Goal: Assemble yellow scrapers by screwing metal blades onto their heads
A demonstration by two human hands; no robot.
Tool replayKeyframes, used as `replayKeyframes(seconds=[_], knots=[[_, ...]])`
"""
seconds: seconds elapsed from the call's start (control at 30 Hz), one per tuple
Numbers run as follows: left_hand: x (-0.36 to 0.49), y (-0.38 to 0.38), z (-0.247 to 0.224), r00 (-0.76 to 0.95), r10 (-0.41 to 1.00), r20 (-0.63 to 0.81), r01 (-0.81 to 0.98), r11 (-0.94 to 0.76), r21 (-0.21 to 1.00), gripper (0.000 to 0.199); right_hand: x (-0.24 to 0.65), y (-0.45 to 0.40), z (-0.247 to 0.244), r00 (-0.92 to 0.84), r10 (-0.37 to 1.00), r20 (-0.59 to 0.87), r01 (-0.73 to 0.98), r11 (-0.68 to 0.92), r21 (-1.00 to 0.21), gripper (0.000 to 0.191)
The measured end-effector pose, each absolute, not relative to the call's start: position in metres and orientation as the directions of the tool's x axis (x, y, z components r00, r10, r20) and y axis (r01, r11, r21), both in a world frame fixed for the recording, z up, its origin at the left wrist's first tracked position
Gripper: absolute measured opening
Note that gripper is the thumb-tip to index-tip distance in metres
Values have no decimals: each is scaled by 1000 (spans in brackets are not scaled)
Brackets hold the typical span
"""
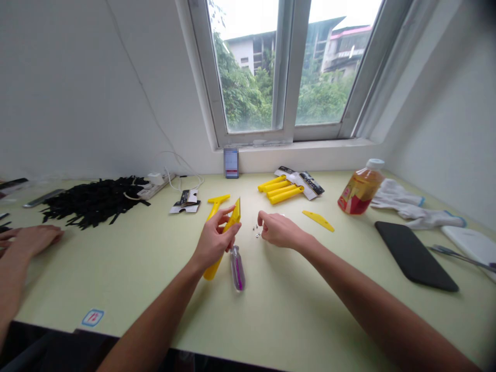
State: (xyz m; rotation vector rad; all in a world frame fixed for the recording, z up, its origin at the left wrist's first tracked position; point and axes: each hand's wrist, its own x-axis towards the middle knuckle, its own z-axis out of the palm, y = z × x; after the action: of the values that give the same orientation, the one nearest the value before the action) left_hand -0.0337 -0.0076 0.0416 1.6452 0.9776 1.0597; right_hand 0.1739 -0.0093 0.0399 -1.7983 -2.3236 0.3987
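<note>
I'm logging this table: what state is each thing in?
Left hand: closed on yellow tool
Right hand: fingers curled
Small metal parts: loose, scattered
Phone: propped up, screen lit
Bottle: capped, standing
Gloves: unworn, crumpled
Black strips: heaped
Yellow handles: laid side by side
Flat yellow piece: lying loose
Clear-handled tool: held or resting, unclear

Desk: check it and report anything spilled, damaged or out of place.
No spill or damage shows on the desk. Small loose parts lie scattered beside the right hand, and the black strips at left form a messy heap.

Drink bottle (361, 188), white gloves (414, 204), propped phone (231, 164), window (287, 67)
</note>
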Motion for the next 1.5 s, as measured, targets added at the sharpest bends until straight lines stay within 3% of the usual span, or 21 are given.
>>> replayKeyframes(seconds=[0.2,0.3,0.43,0.7,0.77,0.9,1.03,1.2,1.3,1.5], knots=[[-29,-20,49,432,895,107,-147,-47,988,30,181,-23,80,-408,877,253,720,480,-502,12],[-25,-25,46,479,875,77,-228,39,973,26,175,-31,90,-379,847,373,678,528,-511,13],[-21,-28,39,528,848,51,-274,113,955,24,165,-35,92,-353,824,444,705,546,-453,13],[-22,-29,36,561,827,48,-296,146,944,25,159,-40,90,-454,727,516,781,603,-162,7],[-23,-29,38,563,825,45,-305,157,939,26,160,-40,89,-467,695,547,768,625,-139,8],[-23,-30,39,573,818,49,-338,181,924,25,162,-35,86,-401,676,619,699,662,-270,4],[-23,-30,40,555,831,49,-344,175,923,30,162,-27,79,-210,760,615,594,599,-537,13],[-23,-23,37,547,837,7,-401,255,880,29,152,-14,55,-62,914,402,102,407,-908,32],[-22,-19,34,545,838,3,-421,270,866,26,148,-10,45,-118,959,257,-110,244,-963,41],[-19,-23,34,487,872,55,-364,144,920,27,142,-15,46,-98,970,222,-203,199,-959,51]])
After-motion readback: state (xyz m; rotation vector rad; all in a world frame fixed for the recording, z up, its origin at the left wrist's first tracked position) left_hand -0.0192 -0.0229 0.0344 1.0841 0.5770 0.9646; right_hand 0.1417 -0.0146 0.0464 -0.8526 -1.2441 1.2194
